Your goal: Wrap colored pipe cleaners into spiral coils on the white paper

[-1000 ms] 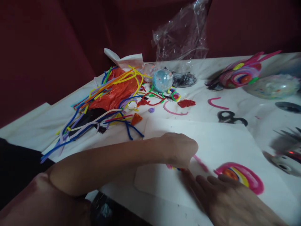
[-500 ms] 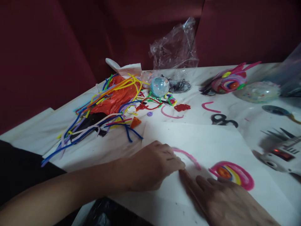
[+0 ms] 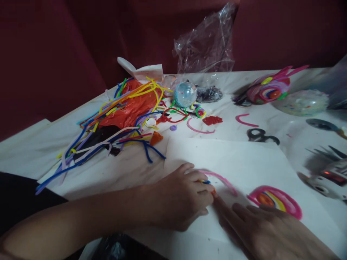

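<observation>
My left hand (image 3: 180,196) has shifted right, now pinching the coloured strands (image 3: 207,183); right hand (image 3: 260,231) lies spread on the paper (image 3: 244,162).

Person, own body: two bare hands, left hand (image 3: 180,196) and right hand (image 3: 267,233). Left forearm (image 3: 81,220) bare along its whole visible length, no sleeve. No rings, watch, bracelet or gloves visible. Fingernails short, unpainted.
</observation>
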